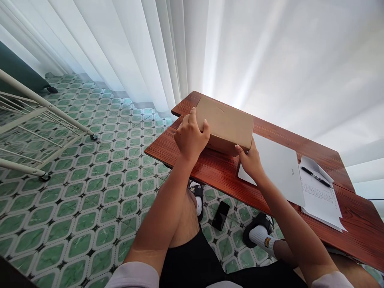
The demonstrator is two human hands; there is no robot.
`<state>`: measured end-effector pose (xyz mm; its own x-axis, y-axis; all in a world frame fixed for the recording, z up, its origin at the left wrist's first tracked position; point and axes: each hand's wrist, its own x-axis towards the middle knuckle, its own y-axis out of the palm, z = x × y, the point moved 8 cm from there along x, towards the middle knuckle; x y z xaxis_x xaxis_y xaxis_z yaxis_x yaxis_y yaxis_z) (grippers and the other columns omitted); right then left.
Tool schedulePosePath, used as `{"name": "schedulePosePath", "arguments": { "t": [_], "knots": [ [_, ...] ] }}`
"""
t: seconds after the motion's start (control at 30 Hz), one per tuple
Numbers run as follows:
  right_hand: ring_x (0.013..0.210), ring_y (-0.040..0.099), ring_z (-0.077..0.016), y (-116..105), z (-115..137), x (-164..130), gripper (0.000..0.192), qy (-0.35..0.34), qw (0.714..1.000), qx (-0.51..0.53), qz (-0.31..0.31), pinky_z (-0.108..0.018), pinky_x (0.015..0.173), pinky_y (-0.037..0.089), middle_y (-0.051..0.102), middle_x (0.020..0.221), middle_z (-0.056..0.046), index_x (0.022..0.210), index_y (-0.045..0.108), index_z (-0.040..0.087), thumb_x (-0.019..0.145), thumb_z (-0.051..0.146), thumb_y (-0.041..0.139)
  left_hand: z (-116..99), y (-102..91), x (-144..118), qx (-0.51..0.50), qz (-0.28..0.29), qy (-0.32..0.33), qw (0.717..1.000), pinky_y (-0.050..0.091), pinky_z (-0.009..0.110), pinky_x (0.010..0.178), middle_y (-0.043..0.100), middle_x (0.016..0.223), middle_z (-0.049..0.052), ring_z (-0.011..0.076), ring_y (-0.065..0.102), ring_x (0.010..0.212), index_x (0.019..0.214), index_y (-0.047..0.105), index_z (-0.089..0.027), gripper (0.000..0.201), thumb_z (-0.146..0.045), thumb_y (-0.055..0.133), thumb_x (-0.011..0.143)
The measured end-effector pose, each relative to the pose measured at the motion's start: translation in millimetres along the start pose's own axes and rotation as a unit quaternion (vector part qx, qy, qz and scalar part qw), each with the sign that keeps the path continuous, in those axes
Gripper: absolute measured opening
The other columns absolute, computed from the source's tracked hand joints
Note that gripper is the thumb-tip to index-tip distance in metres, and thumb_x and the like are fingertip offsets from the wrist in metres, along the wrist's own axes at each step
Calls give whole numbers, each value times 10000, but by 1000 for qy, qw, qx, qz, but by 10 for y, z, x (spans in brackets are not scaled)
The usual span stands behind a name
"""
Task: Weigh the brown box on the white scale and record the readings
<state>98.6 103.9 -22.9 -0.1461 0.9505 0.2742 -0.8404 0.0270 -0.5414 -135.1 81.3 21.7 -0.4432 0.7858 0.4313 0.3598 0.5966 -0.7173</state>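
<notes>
A plain brown cardboard box (226,122) is between my two hands above the left part of the wooden table (210,166). My left hand (192,134) grips its left end, with the thumb at the near edge. At the near right corner, my right hand (249,158) holds the box with its thumb on the front side and its other fingers hidden behind. Whether the box rests on the table or is slightly raised, I cannot tell. Just right of the box lies a closed silver laptop (274,168), partly behind my right hand.
Printed papers (321,194) with a black pen (315,177) on top lie right of the laptop. A black phone (221,216) is on the tiled floor between my feet. White curtains (135,52) hang behind the table. At left stands a white wheeled rack (54,112).
</notes>
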Motion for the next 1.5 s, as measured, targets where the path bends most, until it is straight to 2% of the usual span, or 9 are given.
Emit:
{"name": "schedulePosePath", "arguments": {
  "t": [0.17,0.33,0.57,0.87,1.07,1.27,1.5],
  "knots": [
    [978,652,-301,-109,23,0,759,-15,1000,9,-7,-468,853,531,657,1250,-156,1477,414,220,894,687,549,-58,-59,-14,-52,-66,38,996,523,408,890,640,1341,140,331,666,1092,1433,494,-158,559,-409,407,941],
    [1039,648,-314,-286,18,-16,756,-23,999,-6,-26,-454,833,544,645,1273,-158,1472,419,237,890,700,554,-140,-84,-53,-91,-133,85,983,524,365,830,703,1219,116,302,692,1011,1340,548,-165,462,-386,440,949],
    [1006,666,-298,-569,-21,-119,724,-26,998,6,-52,-431,812,567,667,1232,-133,1462,435,227,896,651,590,-335,-48,-146,-164,-155,148,963,491,356,892,678,1254,122,288,668,1088,1308,533,-174,450,-453,351,1005],
    [1018,661,-292,-912,-130,-255,712,-28,995,-2,-92,-457,834,582,655,1246,-140,1452,445,226,900,656,576,-650,-8,-318,-177,-191,236,936,485,325,909,668,1268,146,265,666,1114,1319,525,-149,478,-465,324,1021],
    [1018,664,-298,-1171,-264,-409,734,-22,993,-4,-112,-443,817,590,646,1232,-157,1431,453,202,878,661,601,-886,97,-461,-177,-177,286,925,480,322,928,665,1248,158,260,645,1160,1318,521,-141,457,-421,321,1018],
    [1004,661,-291,-1451,-569,-632,742,-6,989,13,-144,-453,817,597,651,1203,-159,1412,495,186,862,669,617,-1138,279,-661,-190,-120,341,913,473,353,975,647,1286,175,280,631,1196,1348,501,-144,454,-407,340,1014],
    [950,662,-279,-1739,-821,-755,800,-6,986,5,-168,-439,798,584,677,1173,-153,1481,442,180,870,667,612,-1302,364,-848,-235,-96,378,890,497,341,999,646,1311,164,248,630,1220,1341,522,-144,395,-304,385,1007]
  ]
}}
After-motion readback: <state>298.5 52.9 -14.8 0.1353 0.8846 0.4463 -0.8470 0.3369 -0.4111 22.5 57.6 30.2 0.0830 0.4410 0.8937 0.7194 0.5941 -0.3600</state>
